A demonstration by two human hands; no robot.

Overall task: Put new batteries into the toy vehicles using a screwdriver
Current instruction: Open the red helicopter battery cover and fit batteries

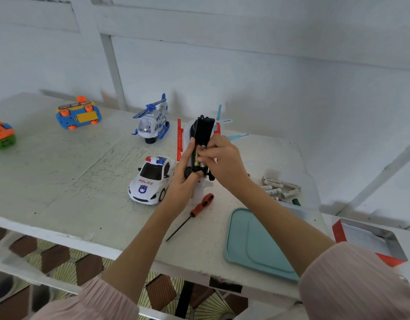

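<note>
A white and red toy helicopter point(203, 131) is turned belly-up at the table's middle, its black underside facing me. My left hand point(184, 175) grips its lower body. A black and gold battery point(195, 155) lies in the open compartment, and my right hand point(220, 161) pinches its upper end with fingertips. The red-handled screwdriver point(200, 206) lies loose on the table just below my hands. Spare batteries point(280, 187) are heaped to the right.
A white police car point(151, 180) stands left of my hands, a blue and white helicopter point(153, 121) behind it. A blue and orange toy car point(78, 114) lies upside down far left. A teal tray point(254, 241) and a red box point(370, 243) sit at right.
</note>
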